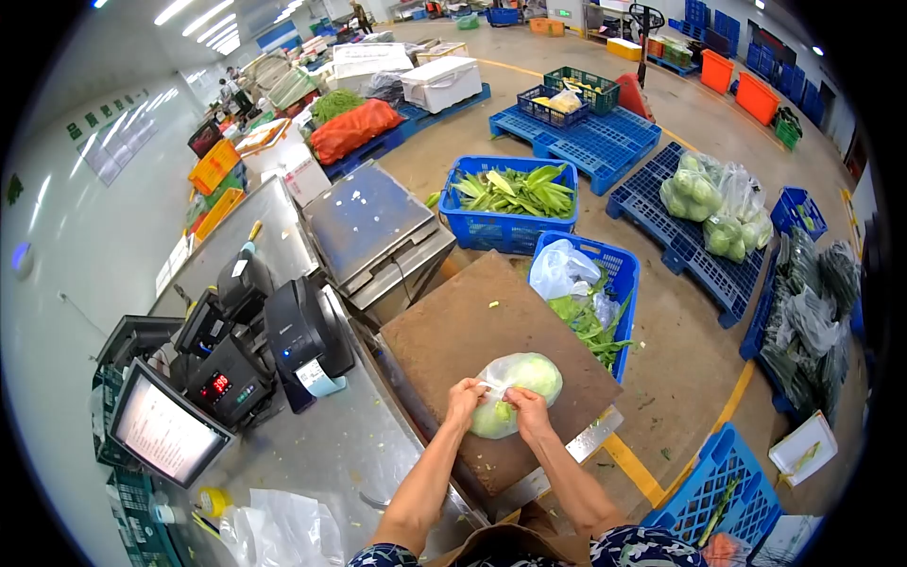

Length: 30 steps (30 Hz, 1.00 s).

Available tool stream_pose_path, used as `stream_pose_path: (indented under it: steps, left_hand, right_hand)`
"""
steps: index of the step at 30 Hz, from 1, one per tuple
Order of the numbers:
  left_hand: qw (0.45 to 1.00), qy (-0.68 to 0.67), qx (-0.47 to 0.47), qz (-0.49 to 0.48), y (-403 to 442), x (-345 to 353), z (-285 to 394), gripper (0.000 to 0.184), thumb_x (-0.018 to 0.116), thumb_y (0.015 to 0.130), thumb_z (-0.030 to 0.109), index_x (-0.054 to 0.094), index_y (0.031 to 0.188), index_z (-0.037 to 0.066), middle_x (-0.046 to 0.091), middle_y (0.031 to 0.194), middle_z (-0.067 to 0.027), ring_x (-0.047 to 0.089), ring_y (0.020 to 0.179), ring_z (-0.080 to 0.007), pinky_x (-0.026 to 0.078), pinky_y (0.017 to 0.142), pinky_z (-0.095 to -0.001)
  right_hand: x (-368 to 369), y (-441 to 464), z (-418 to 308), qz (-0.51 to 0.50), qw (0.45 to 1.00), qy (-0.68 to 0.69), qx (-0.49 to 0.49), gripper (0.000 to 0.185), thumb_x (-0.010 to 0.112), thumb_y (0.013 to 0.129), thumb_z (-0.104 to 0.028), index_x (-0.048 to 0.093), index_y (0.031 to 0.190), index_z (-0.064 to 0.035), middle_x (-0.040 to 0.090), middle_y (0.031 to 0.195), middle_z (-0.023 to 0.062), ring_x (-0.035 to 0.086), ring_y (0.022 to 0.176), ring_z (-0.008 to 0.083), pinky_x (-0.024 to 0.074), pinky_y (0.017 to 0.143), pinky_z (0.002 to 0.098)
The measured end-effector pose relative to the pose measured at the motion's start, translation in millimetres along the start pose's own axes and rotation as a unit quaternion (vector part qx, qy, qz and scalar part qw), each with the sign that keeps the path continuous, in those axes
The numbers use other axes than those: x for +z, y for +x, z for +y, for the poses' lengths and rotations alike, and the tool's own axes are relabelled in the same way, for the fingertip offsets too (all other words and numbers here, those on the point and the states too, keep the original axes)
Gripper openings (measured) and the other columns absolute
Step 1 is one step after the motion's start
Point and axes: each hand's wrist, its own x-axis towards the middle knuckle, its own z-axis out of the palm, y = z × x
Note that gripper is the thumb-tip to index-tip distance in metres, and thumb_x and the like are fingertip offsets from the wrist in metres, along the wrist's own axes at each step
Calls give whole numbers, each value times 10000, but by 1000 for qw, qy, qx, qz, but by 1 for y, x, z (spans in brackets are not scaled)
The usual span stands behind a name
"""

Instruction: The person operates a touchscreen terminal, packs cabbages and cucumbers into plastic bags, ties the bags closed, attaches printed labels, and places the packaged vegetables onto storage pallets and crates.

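A clear plastic bag with pale green vegetables [531,378] in it lies on a brown square platform [444,326]. My left hand [465,401] pinches the gathered mouth of the bag at its left side. My right hand [525,408] is closed on the same bag, just to the right of the left one, at its near edge. Both hands are close together with a short stretch of twisted plastic between them. The exact shape of the vegetables is blurred by the plastic.
Left of the platform stand a label printer [304,326], a lit monitor [170,423] and loose plastic bags [283,531] on a metal counter [354,454]. Blue crates of greens [510,227] are beyond the platform. Blue pallets [576,142] lie on the floor.
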Motion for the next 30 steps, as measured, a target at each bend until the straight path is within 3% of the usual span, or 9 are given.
stream_pose_path:
  steps: [7,10,12,15,17,18,22,25,30]
  left_hand:
    - [984,124,31,-127,-3,2,13,156,615,832,138,585,715,39,550,670,-24,456,553,-90,350,503,-223]
    - [986,11,-158,-46,13,-2,14,127,605,839,109,581,747,24,538,656,-34,429,504,-90,299,410,-237]
    - [971,-62,-226,-55,31,-11,2,125,596,850,107,568,772,13,526,641,-34,397,463,-87,251,370,-238]
    - [949,-138,-262,-106,31,-22,-9,159,601,874,148,550,811,12,536,667,-33,413,470,-82,288,387,-230]
    - [927,-213,-269,-152,23,-22,-11,189,617,877,183,555,808,19,559,699,-37,449,494,-88,334,416,-226]
    - [938,-195,-233,-170,17,-23,-11,207,619,886,228,590,893,23,604,766,-34,529,610,-95,424,532,-227]
    - [923,-244,-204,-217,-10,-19,3,240,567,921,177,592,1111,33,638,905,-29,576,761,-112,487,694,-259]
    - [928,-230,-180,-232,-13,-15,1,293,530,942,128,557,1220,41,634,1001,-41,591,830,-129,504,786,-287]
    - [937,-164,-204,-232,-4,-7,-8,305,516,953,113,536,1245,27,621,1133,-102,625,955,-185,514,858,-323]
  right_hand:
    - [-8,15,-27,-55,983,-88,150,139,678,817,-130,615,712,-65,588,653,7,466,563,80,349,536,230]
    - [-20,30,-11,19,976,26,217,109,645,793,-99,598,696,-86,591,640,22,501,587,112,370,567,249]
    - [-32,37,10,131,919,199,315,116,626,770,-92,574,666,-97,582,618,28,506,583,128,380,576,270]
    - [-35,39,7,141,903,215,344,149,610,755,-115,535,626,-111,562,580,26,515,581,157,401,611,308]
    - [-34,40,10,56,933,203,293,69,610,823,-170,603,803,-105,599,739,19,525,669,161,401,654,318]
    - [-18,25,-1,42,948,176,263,86,612,845,-185,619,881,-108,607,797,15,515,683,156,393,656,314]
    - [6,-7,-5,-17,989,9,144,305,589,923,-263,610,1183,-105,611,998,-15,506,774,120,383,675,273]
    - [13,-13,-8,-23,986,-122,112,402,554,952,-304,546,1287,-82,602,1050,9,529,888,128,413,773,254]
    - [11,-10,10,-25,984,-172,40,435,476,986,-333,525,1291,-28,518,1177,99,491,1097,192,375,969,302]
